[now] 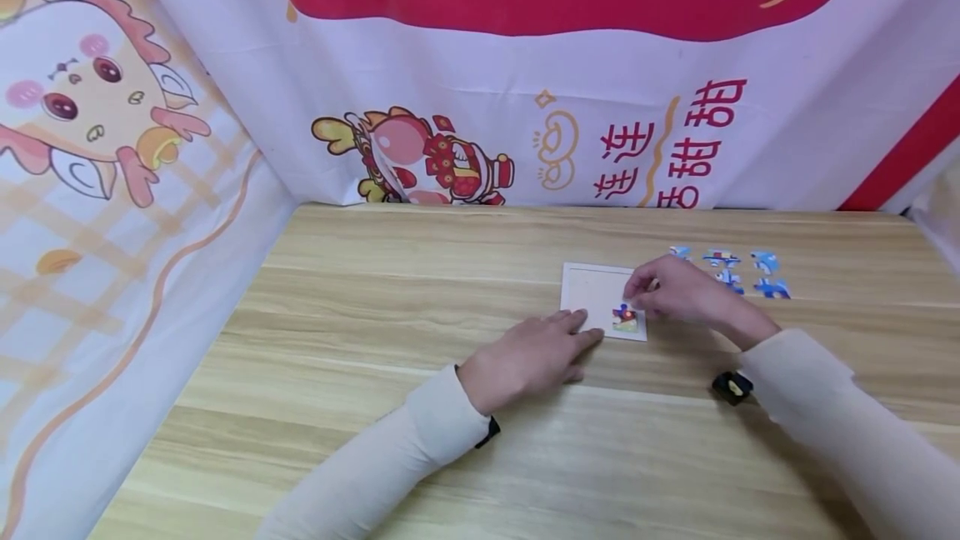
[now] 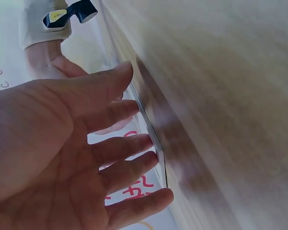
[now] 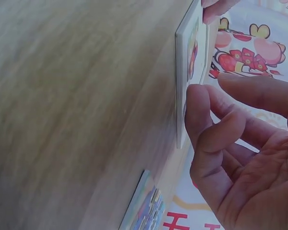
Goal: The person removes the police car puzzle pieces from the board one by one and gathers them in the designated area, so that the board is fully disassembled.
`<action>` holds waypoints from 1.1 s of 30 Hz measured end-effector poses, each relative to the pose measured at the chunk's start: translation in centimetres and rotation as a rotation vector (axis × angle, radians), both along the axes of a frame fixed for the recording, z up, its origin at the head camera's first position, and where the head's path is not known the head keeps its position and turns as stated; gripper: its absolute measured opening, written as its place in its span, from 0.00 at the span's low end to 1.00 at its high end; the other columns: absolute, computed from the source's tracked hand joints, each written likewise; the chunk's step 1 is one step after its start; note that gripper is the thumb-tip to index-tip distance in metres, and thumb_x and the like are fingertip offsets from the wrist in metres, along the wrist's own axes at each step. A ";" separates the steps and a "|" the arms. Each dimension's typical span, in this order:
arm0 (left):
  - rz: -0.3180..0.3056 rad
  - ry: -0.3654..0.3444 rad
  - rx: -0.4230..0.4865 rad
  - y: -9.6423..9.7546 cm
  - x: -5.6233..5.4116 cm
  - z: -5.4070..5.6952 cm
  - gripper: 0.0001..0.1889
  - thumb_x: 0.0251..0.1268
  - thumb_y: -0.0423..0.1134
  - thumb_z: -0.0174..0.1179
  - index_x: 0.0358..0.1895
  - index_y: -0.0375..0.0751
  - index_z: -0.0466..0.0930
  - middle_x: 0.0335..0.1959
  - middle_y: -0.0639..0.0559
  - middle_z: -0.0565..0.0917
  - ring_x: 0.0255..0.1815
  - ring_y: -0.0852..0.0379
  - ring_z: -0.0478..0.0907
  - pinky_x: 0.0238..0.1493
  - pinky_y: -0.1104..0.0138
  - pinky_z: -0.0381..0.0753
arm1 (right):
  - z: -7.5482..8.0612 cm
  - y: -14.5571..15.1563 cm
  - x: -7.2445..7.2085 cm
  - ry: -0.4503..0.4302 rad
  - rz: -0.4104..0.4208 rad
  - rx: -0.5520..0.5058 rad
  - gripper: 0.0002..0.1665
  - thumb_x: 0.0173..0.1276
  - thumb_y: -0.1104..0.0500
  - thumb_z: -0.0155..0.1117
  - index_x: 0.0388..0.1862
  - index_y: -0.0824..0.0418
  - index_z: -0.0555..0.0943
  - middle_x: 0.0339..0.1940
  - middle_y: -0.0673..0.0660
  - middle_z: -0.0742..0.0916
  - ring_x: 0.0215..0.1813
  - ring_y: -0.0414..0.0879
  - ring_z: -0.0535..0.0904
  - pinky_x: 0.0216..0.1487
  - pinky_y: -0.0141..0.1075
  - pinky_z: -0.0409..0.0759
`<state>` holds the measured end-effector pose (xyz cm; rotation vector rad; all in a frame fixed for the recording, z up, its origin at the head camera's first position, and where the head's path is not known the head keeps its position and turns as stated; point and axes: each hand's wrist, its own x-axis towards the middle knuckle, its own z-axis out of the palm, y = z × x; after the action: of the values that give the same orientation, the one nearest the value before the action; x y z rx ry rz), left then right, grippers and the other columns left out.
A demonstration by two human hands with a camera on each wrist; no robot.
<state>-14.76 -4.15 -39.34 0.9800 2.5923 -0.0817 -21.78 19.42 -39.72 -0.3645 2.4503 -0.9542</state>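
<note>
A white puzzle tray (image 1: 592, 272) lies on the table, with a colorful puzzle piece (image 1: 625, 322) in its lower right corner. My left hand (image 1: 528, 357) rests its fingers on the tray's near left edge. In the left wrist view, the fingers (image 2: 129, 165) are spread and nearly straight along that edge. My right hand (image 1: 675, 290) is over the tray's right side, just above the piece. In the right wrist view, the bent index finger touches the tray (image 3: 181, 72); the thumb (image 3: 254, 91) stands apart, with nothing visible between them. What lies under the fingertips is hidden.
Several loose blue puzzle pieces (image 1: 772, 287) lie on the wooden table (image 1: 360, 298) right of the tray, partly behind my right hand. A printed cloth (image 1: 465, 65) hangs along the table's back edge, and another cloth (image 1: 112, 273) hangs on the left.
</note>
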 end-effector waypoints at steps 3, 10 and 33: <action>0.016 -0.016 0.012 0.0 0.1 0.0 0.32 0.80 0.53 0.57 0.82 0.56 0.63 0.85 0.49 0.60 0.85 0.53 0.58 0.80 0.60 0.67 | -0.1 0.0 -0.1 -0.010 0.003 0.003 0.12 0.76 0.65 0.62 0.51 0.69 0.86 0.34 0.58 0.86 0.29 0.45 0.77 0.29 0.34 0.75; 0.030 -0.037 0.020 -0.2 0.2 0.1 0.33 0.80 0.52 0.58 0.83 0.57 0.61 0.86 0.50 0.58 0.86 0.54 0.57 0.80 0.61 0.66 | -0.6 -0.2 -0.3 -0.031 -0.004 0.004 0.13 0.76 0.67 0.58 0.52 0.69 0.86 0.37 0.58 0.87 0.31 0.46 0.77 0.30 0.34 0.75; 0.048 -0.049 0.022 -0.1 0.3 -0.2 0.34 0.79 0.51 0.58 0.83 0.57 0.60 0.87 0.51 0.56 0.87 0.54 0.55 0.80 0.59 0.67 | -0.5 -0.8 -0.1 -0.053 0.006 -0.001 0.09 0.75 0.69 0.57 0.45 0.67 0.84 0.37 0.58 0.84 0.34 0.47 0.78 0.33 0.34 0.77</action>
<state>-14.44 -4.26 -39.59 0.9149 2.5760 -0.0161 -21.86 18.64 -40.26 -0.3430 2.4000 -0.9508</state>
